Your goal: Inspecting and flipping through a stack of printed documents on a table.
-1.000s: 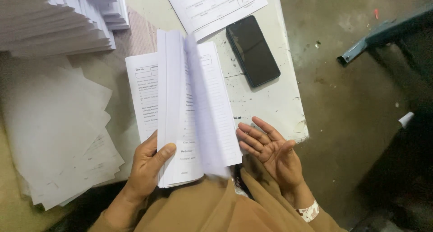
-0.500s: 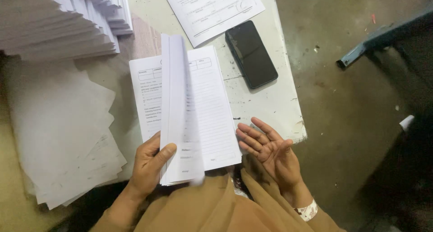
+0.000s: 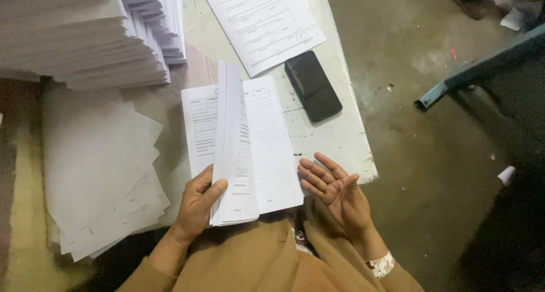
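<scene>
Your left hand [image 3: 196, 204] holds in its grip a sheaf of printed sheets [image 3: 241, 150], part-leafed and standing on edge, while your right hand [image 3: 335, 187] lies wide, palm up, beside it.

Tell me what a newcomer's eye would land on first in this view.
First, the bundle of printed sheets at the centre, its lower edge gripped by the left hand with some pages standing on edge. Just right of it the right hand is open, palm up, empty. Beyond that, a black phone lies on the white table, and tall stacks of paper fill the upper left.
</scene>
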